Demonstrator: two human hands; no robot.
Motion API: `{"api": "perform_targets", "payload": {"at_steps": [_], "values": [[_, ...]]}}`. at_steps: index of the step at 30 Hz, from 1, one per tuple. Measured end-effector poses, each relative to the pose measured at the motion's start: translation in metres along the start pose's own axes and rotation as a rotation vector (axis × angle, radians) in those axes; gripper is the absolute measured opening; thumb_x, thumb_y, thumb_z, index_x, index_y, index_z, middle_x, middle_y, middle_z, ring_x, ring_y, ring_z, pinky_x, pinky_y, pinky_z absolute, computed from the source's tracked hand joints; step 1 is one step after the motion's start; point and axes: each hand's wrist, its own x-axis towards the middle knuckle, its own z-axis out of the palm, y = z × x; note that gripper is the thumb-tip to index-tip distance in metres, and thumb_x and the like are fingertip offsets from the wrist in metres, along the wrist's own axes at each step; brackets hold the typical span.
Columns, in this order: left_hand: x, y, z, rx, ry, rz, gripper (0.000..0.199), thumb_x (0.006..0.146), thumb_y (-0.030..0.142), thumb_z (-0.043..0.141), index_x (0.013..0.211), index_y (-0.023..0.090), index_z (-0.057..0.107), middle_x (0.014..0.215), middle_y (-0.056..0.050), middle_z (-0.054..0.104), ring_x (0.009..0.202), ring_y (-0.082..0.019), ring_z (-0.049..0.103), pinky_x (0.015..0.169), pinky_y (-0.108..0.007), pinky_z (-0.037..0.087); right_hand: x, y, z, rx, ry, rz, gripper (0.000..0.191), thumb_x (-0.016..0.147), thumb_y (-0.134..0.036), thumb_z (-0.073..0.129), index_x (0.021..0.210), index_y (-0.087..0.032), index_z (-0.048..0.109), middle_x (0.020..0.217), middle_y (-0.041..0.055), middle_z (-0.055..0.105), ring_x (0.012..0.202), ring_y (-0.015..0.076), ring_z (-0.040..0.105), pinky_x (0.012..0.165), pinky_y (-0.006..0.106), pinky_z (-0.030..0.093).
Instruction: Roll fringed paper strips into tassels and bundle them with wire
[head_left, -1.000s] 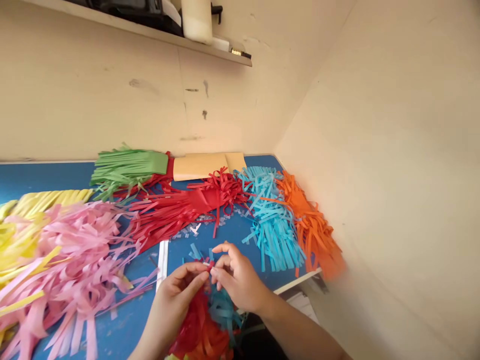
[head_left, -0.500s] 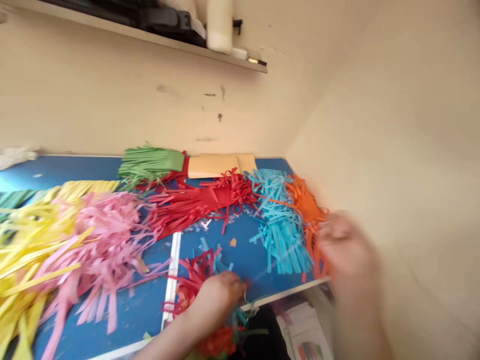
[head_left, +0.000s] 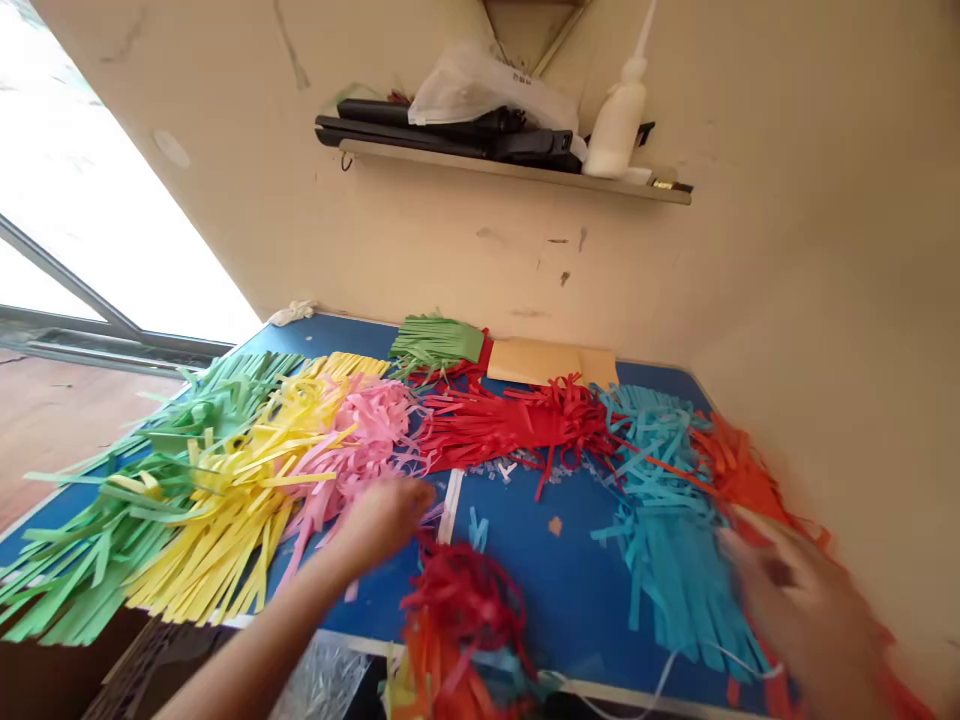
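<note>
My left hand [head_left: 394,512] is closed, held over the lower part of the pink paper fringe [head_left: 375,420]. What its fingers hold, if anything, is hidden. My right hand [head_left: 799,590], smeared by motion, is at the right beside the orange paper fringe [head_left: 739,465] and the blue paper fringe [head_left: 660,510]. Its fingers look bent, but their grip is unclear. At the table's front edge, between the hands, hangs a bundle of red and orange paper strips [head_left: 465,610]. A thin white string [head_left: 664,680] runs from near this bundle toward my right hand.
Green [head_left: 180,440], yellow [head_left: 255,470] and red [head_left: 510,425] fringes lie across the blue table [head_left: 555,590]. Tan paper [head_left: 551,362] lies along the wall. Above it, a shelf [head_left: 517,170] bears a white bottle [head_left: 619,120] and black objects. A bright window [head_left: 112,180] is at left.
The view has swung left, showing more of the table and the window. My left hand has come away from the red and orange bundle toward the pink fringe. My right hand is lower.
</note>
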Motion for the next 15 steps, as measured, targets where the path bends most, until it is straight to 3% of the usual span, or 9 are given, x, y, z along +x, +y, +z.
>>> {"api": "perform_targets", "payload": {"at_steps": [4,7,9,11,15], "values": [[0.058,-0.089,-0.04,0.104,0.093,-0.199,0.035,0.087,0.023,0.041,0.106,0.021,0.07,0.114,-0.013,0.069,0.099,-0.026,0.065,0.085,-0.039,0.049,0.014,-0.063,0.056,0.14,-0.219,-0.264,0.031,0.095,-0.047,0.052,0.109,-0.026,0.07,0.112,0.0077,0.071,0.085,0.0204,0.071,0.075,0.033,0.061],[0.069,-0.13,-0.058,0.187,0.226,-0.359,0.041,0.084,0.024,0.044,0.119,0.017,0.065,0.135,-0.021,0.057,0.122,-0.038,0.053,0.091,-0.053,0.044,0.018,-0.114,0.088,0.243,-0.342,-0.493,0.027,0.098,-0.037,0.05,0.109,-0.023,0.07,0.109,0.0083,0.072,0.094,0.0197,0.07,0.084,0.032,0.058],[0.065,-0.137,-0.062,0.24,0.339,-0.453,0.044,0.087,0.024,0.041,0.123,0.013,0.063,0.139,-0.026,0.051,0.126,-0.044,0.048,0.092,-0.062,0.039,0.017,-0.14,0.102,0.288,-0.394,-0.614,0.026,0.099,-0.032,0.048,0.109,-0.02,0.069,0.107,0.0093,0.073,0.097,0.0208,0.069,0.085,0.033,0.057],[0.057,-0.13,-0.06,0.276,0.411,-0.453,0.043,0.09,0.025,0.037,0.119,0.013,0.065,0.134,-0.026,0.055,0.123,-0.043,0.049,0.094,-0.063,0.034,0.015,-0.158,0.113,0.332,-0.462,-0.689,0.024,0.098,-0.028,0.05,0.108,-0.019,0.069,0.108,0.0088,0.073,0.096,0.0212,0.069,0.083,0.034,0.056],[0.048,-0.101,-0.04,0.264,0.325,-0.163,0.027,0.088,0.03,0.048,0.097,0.031,0.073,0.109,-0.005,0.071,0.11,-0.026,0.059,0.098,-0.044,0.037,0.013,-0.177,0.125,0.416,-0.552,-0.741,0.018,0.093,-0.026,0.058,0.105,-0.018,0.069,0.104,0.0065,0.073,0.09,0.021,0.068,0.081,0.032,0.054]]}}
